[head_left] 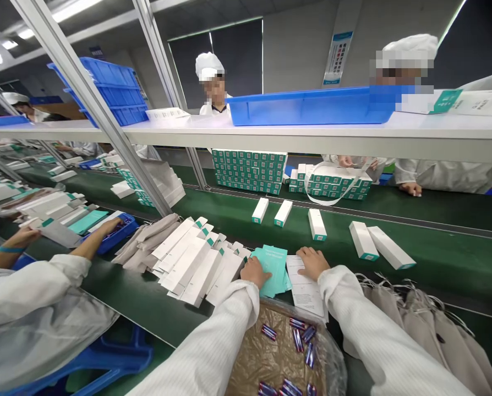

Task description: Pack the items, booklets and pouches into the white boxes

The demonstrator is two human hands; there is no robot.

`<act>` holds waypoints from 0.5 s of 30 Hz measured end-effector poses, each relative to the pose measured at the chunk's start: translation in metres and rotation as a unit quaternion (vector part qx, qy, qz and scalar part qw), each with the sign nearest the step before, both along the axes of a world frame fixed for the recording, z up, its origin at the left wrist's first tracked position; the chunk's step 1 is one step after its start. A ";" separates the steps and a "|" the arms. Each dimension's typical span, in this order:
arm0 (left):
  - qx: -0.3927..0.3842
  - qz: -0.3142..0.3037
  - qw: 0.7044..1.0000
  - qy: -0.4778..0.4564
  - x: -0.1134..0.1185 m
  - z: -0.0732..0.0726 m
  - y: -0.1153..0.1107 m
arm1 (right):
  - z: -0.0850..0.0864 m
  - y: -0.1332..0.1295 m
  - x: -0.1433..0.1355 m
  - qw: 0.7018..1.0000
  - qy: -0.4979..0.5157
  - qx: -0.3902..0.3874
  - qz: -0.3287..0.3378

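Observation:
My left hand (255,273) rests at the left edge of a small pile of teal leaflets (274,265); its fingers are bent and what they grip, if anything, is hidden. On the white printed leaflets (306,291) just to the right lies my right hand (312,263), fingers spread over their top edge. Flat white boxes (196,264) are heaped left of my left hand. Below both hands is a plastic-lined carton (254,352) with several purple batteries (298,340) inside.
Grey cloth pouches (427,319) lie at the right, more (151,239) at the left. White boxes (317,224) stand along the green belt (229,212). A shelf (312,137) with a blue tray (304,107) crosses above. A co-worker's arms (68,269) reach in at left.

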State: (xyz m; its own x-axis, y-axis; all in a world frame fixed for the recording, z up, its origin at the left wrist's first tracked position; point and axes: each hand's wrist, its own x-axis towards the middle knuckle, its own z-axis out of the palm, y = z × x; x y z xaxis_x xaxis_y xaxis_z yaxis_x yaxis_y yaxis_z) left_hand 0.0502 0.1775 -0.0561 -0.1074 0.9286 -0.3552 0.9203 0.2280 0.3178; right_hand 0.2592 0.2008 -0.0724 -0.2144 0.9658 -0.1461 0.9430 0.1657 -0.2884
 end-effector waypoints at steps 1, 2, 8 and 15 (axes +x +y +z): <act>-0.010 0.008 1.000 -0.015 0.000 0.000 0.003 | -0.001 -0.006 0.002 1.000 0.018 0.014 -0.018; -0.018 0.012 0.999 -0.035 -0.001 0.000 0.006 | -0.001 -0.012 0.005 0.998 0.039 0.025 -0.040; -0.011 0.013 0.967 -0.256 -0.014 0.009 -0.005 | 0.021 -0.036 0.056 0.951 0.231 0.082 -0.186; -0.058 0.015 0.874 -0.483 -0.019 0.022 -0.079 | 0.055 -0.081 0.041 0.877 0.454 0.012 -0.158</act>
State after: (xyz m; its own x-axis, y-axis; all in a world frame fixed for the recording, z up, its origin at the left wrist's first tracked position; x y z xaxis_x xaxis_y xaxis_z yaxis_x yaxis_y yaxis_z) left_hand 0.0315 0.0988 -0.0346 0.2712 0.8821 -0.3851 0.2285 0.3296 0.9161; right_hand 0.2998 0.1200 -0.0170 0.0472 0.9984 -0.0325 0.3266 -0.0462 -0.9441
